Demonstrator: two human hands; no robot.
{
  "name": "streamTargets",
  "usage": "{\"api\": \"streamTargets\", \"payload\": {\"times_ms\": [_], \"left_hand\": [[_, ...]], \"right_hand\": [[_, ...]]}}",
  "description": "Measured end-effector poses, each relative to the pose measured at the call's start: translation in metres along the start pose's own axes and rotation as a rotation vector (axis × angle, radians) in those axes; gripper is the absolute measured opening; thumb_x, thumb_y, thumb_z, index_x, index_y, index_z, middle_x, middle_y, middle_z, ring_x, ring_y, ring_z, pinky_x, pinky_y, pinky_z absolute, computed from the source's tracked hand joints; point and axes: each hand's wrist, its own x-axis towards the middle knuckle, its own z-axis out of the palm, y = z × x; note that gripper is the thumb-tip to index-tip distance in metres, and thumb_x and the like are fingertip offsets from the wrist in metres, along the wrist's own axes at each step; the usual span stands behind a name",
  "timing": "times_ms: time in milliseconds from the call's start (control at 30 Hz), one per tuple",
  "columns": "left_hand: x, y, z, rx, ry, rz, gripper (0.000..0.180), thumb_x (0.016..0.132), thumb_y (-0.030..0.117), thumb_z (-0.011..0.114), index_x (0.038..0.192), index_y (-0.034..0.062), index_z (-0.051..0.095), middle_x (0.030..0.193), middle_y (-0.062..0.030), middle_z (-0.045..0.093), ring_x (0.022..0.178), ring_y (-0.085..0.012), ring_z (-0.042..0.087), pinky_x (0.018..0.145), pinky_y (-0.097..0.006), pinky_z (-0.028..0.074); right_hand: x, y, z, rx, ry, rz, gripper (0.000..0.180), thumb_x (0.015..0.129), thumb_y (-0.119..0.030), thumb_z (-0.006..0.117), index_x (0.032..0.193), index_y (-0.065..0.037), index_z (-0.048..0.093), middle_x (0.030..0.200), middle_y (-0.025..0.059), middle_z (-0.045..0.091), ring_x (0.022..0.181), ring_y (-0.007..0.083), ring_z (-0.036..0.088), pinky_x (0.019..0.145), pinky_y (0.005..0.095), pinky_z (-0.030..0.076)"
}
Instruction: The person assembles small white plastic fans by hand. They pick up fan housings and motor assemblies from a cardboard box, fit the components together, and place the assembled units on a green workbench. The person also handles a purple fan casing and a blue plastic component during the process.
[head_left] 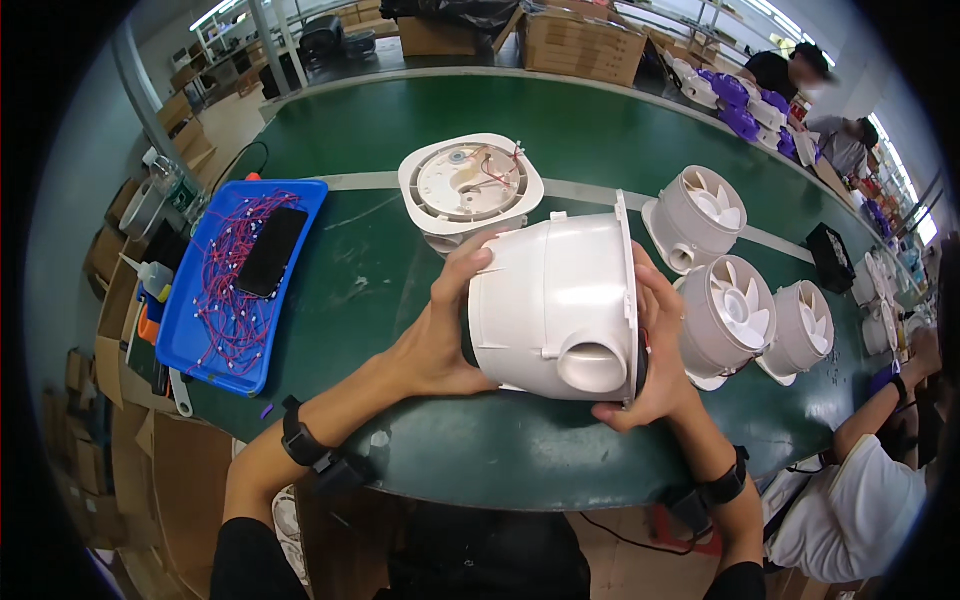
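Observation:
A white plastic fan housing (pixel 540 300) is held on its side above the near part of the green table (pixel 350 260). It has a short round outlet on its lower side and a flange at its right end. My left hand (pixel 440 330) grips the left end, thumb and fingers spread round it. My right hand (pixel 655 350) clasps the flanged end, fingers partly hidden behind the rim. Just beyond the housing stands another white unit (pixel 470 180), its round face up with thin wires on it.
Several white fan units (pixel 740 305) with blades showing stand on the right. At left, a blue tray (pixel 262 375) holds red wires (pixel 225 300) and a black phone (pixel 272 252). A small black box (pixel 830 258) sits near the right edge. A co-worker's arm (pixel 880 410) reaches in at far right.

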Motion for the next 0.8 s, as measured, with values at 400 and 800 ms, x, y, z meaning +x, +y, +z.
{"api": "streamTargets", "payload": {"times_ms": [400, 800], "left_hand": [[0.002, 0.009, -0.004, -0.039, -0.056, -0.187, 0.125, 0.061, 0.015, 0.091, 0.152, 0.0091, 0.005, 0.148, -0.0291, 0.028, 0.141, -0.0404, 0.031, 0.114, -0.050, 0.028], [0.002, 0.010, -0.003, -0.136, -0.226, -0.609, 0.119, 0.065, 0.022, 0.090, 0.153, 0.0016, 0.013, 0.146, -0.0224, 0.039, 0.137, -0.0326, 0.041, 0.114, -0.042, 0.034]], "right_hand": [[-0.003, 0.005, 0.002, 0.121, 0.060, 0.081, 0.122, 0.054, -0.034, 0.087, 0.151, -0.011, 0.017, 0.155, 0.0235, 0.019, 0.142, 0.0365, 0.030, 0.113, 0.0466, 0.031], [0.013, -0.015, -0.003, -0.400, 0.064, -0.033, 0.101, 0.052, -0.038, 0.090, 0.140, -0.012, 0.048, 0.149, 0.0302, 0.028, 0.134, 0.0489, 0.036, 0.106, 0.0517, 0.038]]}}
